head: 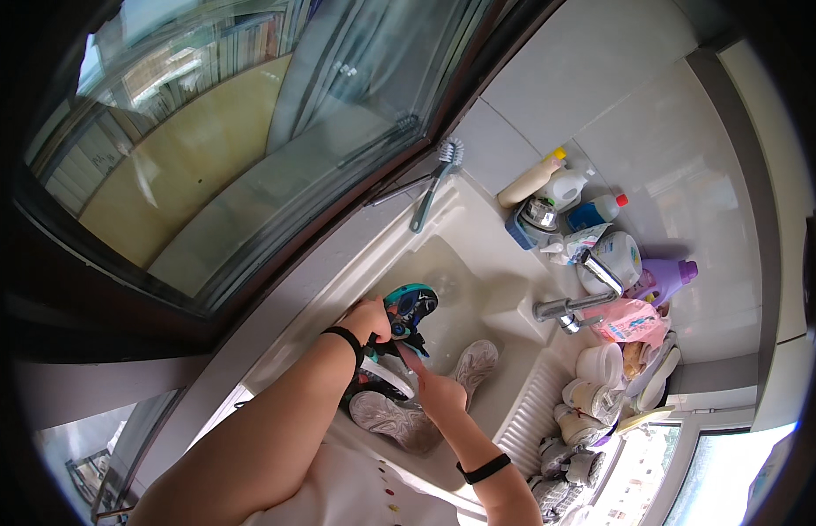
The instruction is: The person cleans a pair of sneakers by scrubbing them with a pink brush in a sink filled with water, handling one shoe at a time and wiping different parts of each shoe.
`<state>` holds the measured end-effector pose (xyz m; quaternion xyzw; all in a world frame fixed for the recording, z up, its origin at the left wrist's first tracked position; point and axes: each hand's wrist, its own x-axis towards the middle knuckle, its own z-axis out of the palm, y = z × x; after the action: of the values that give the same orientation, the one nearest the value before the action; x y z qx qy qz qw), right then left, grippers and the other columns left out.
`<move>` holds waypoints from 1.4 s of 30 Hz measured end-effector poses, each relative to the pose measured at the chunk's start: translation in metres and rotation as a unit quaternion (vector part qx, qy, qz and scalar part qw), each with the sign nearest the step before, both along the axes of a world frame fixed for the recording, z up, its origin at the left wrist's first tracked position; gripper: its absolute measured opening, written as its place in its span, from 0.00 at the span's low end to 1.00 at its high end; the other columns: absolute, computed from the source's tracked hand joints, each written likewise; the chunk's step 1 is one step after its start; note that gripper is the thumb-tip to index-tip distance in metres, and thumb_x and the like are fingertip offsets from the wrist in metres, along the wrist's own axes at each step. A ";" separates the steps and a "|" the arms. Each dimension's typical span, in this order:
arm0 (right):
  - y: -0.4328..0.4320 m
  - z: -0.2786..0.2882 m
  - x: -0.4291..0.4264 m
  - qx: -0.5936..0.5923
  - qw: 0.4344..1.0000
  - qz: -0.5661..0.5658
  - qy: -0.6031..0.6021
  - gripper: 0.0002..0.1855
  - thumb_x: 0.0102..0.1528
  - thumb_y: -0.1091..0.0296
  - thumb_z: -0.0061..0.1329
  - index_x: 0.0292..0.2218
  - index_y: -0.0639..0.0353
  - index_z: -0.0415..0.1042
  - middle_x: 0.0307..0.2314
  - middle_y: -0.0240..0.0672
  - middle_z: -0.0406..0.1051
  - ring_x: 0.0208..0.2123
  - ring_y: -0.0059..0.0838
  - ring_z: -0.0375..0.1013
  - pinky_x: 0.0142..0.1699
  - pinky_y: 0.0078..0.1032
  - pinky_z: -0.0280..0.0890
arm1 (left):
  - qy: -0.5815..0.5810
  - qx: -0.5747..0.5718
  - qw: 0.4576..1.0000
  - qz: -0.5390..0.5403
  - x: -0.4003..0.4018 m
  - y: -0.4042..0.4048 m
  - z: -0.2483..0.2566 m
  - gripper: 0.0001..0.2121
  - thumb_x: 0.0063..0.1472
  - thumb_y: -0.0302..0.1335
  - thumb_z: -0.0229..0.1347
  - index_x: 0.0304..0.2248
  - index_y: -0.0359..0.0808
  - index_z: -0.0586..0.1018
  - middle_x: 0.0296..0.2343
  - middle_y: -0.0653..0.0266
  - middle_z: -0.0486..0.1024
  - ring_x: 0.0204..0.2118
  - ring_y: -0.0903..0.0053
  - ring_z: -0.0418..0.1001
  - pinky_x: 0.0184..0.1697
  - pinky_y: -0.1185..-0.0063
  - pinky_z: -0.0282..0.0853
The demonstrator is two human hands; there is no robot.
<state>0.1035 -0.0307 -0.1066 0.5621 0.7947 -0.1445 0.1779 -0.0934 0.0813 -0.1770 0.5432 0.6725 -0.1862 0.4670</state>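
Note:
My left hand (pixel 372 319) grips a black-and-teal shoe (pixel 411 304) over the laundry sink (pixel 474 289), its patterned sole facing up. In my right hand (pixel 442 398) is a reddish, flat-looking brush (pixel 411 359), held against or close to the shoe's near end; its bristles are hard to make out. Below my left wrist lies another dark shoe (pixel 382 380) with a white edge, partly covered by the arm. Two pale shoe soles show in the sink: one sole (pixel 388 415) at the near side and another sole (pixel 477 363) beyond my right hand.
A grey-handled scrub brush (pixel 433 194) rests on the sink's far-left rim. The chrome faucet (pixel 569 309) reaches over the right side. Detergent bottles (pixel 664 279), a white tub (pixel 598 365) and several shoes (pixel 582 421) line the right ledge. A glass window (pixel 355 98) borders the left.

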 end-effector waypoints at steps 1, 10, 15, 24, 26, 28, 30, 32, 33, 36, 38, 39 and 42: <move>-0.007 0.001 0.008 -0.026 0.998 0.007 -0.058 0.19 0.55 0.62 0.35 0.48 0.31 0.61 0.19 0.36 0.71 0.21 0.41 0.71 0.24 0.36 0.64 | -0.001 -0.010 1.000 -0.002 0.001 0.002 0.002 0.47 0.30 0.29 0.58 0.53 0.33 0.48 0.43 0.38 0.62 0.44 0.52 0.66 0.43 0.64 0.67; 0.020 -0.005 -0.022 -0.007 0.996 -0.035 0.084 0.14 0.54 0.60 0.35 0.40 0.40 0.69 0.23 0.39 0.71 0.26 0.39 0.72 0.29 0.37 0.65 | 0.007 0.015 1.000 -0.005 0.005 0.004 0.007 0.45 0.31 0.29 0.58 0.52 0.32 0.51 0.43 0.41 0.64 0.44 0.54 0.67 0.42 0.66 0.68; -0.001 0.028 -0.009 -0.058 0.998 0.006 -0.005 0.15 0.55 0.59 0.33 0.41 0.39 0.69 0.23 0.37 0.72 0.25 0.40 0.72 0.29 0.37 0.65 | 0.003 0.011 1.000 0.002 0.005 0.003 -0.013 0.47 0.30 0.27 0.58 0.53 0.32 0.48 0.43 0.39 0.63 0.44 0.52 0.66 0.43 0.64 0.67; 0.005 0.021 -0.036 -0.025 1.000 -0.016 -0.008 0.14 0.54 0.60 0.35 0.42 0.37 0.68 0.22 0.34 0.72 0.25 0.39 0.72 0.28 0.36 0.65 | -0.006 0.041 0.999 0.022 0.001 -0.003 -0.007 0.45 0.29 0.28 0.59 0.51 0.31 0.53 0.42 0.41 0.65 0.43 0.54 0.67 0.41 0.64 0.68; -0.003 0.027 -0.012 -0.032 0.999 -0.022 -0.013 0.14 0.54 0.60 0.35 0.42 0.37 0.67 0.22 0.34 0.72 0.24 0.38 0.72 0.28 0.36 0.65 | -0.014 0.051 0.998 0.028 0.004 -0.005 -0.005 0.44 0.29 0.28 0.59 0.51 0.31 0.53 0.41 0.41 0.66 0.43 0.54 0.67 0.41 0.63 0.68; -0.005 0.048 -0.010 -0.044 0.998 -0.042 -0.013 0.13 0.54 0.59 0.35 0.40 0.38 0.69 0.22 0.35 0.72 0.25 0.38 0.72 0.28 0.37 0.65 | -0.023 0.047 0.998 0.028 0.000 -0.002 -0.001 0.44 0.30 0.28 0.58 0.51 0.31 0.53 0.40 0.41 0.66 0.43 0.53 0.67 0.42 0.63 0.68; 0.004 0.030 -0.010 -0.023 0.999 -0.048 0.007 0.13 0.55 0.59 0.34 0.40 0.42 0.68 0.24 0.36 0.73 0.27 0.40 0.72 0.29 0.37 0.66 | -0.012 0.024 0.999 0.023 0.000 -0.002 0.002 0.44 0.30 0.28 0.58 0.51 0.32 0.52 0.41 0.41 0.66 0.43 0.53 0.68 0.41 0.63 0.68; 0.016 0.010 -0.009 0.003 0.997 -0.072 0.026 0.13 0.56 0.60 0.34 0.39 0.45 0.68 0.25 0.37 0.73 0.28 0.41 0.73 0.30 0.37 0.67 | 0.009 0.013 1.000 0.022 0.013 0.000 0.006 0.45 0.30 0.29 0.58 0.52 0.33 0.50 0.42 0.40 0.64 0.43 0.52 0.67 0.42 0.63 0.68; 0.026 -0.001 -0.016 0.000 0.992 -0.119 0.031 0.13 0.56 0.59 0.33 0.37 0.46 0.69 0.26 0.37 0.73 0.30 0.41 0.72 0.32 0.37 0.66 | -0.020 0.023 0.999 0.040 0.019 -0.003 0.005 0.49 0.31 0.29 0.58 0.54 0.33 0.46 0.45 0.40 0.61 0.47 0.51 0.63 0.45 0.63 0.65; 0.040 -0.014 -0.036 0.009 0.985 -0.160 0.066 0.14 0.55 0.57 0.34 0.35 0.47 0.71 0.26 0.37 0.73 0.30 0.41 0.72 0.32 0.38 0.65 | 0.010 0.022 0.998 0.052 0.010 -0.011 0.015 0.56 0.31 0.34 0.61 0.57 0.35 0.36 0.51 0.39 0.53 0.53 0.52 0.55 0.54 0.64 0.53; 0.037 -0.018 -0.037 0.018 0.981 -0.170 0.092 0.13 0.53 0.57 0.36 0.33 0.47 0.72 0.26 0.37 0.72 0.30 0.40 0.71 0.32 0.38 0.65 | -0.033 0.010 0.999 -0.023 0.005 0.002 0.013 0.55 0.30 0.39 0.63 0.56 0.33 0.44 0.52 0.43 0.51 0.54 0.55 0.54 0.55 0.66 0.53; 0.037 -0.019 -0.032 0.021 0.977 -0.183 0.104 0.13 0.53 0.57 0.36 0.33 0.47 0.72 0.26 0.37 0.72 0.30 0.40 0.71 0.32 0.38 0.65 | -0.077 0.004 0.993 -0.084 0.004 0.014 0.030 0.54 0.29 0.41 0.63 0.56 0.32 0.47 0.52 0.45 0.52 0.54 0.57 0.54 0.55 0.67 0.53; 0.037 -0.013 -0.023 -0.017 0.985 -0.153 0.084 0.12 0.53 0.58 0.37 0.35 0.45 0.71 0.27 0.35 0.72 0.31 0.38 0.72 0.33 0.36 0.66 | -0.080 0.146 0.984 -0.055 0.038 0.039 0.050 0.48 0.34 0.46 0.61 0.55 0.37 0.52 0.50 0.52 0.58 0.54 0.61 0.55 0.52 0.68 0.57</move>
<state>0.0807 0.0063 -0.1193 0.6594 0.7091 -0.2304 0.0960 -0.0552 0.1205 -0.1269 0.6547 0.6222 -0.0668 0.4241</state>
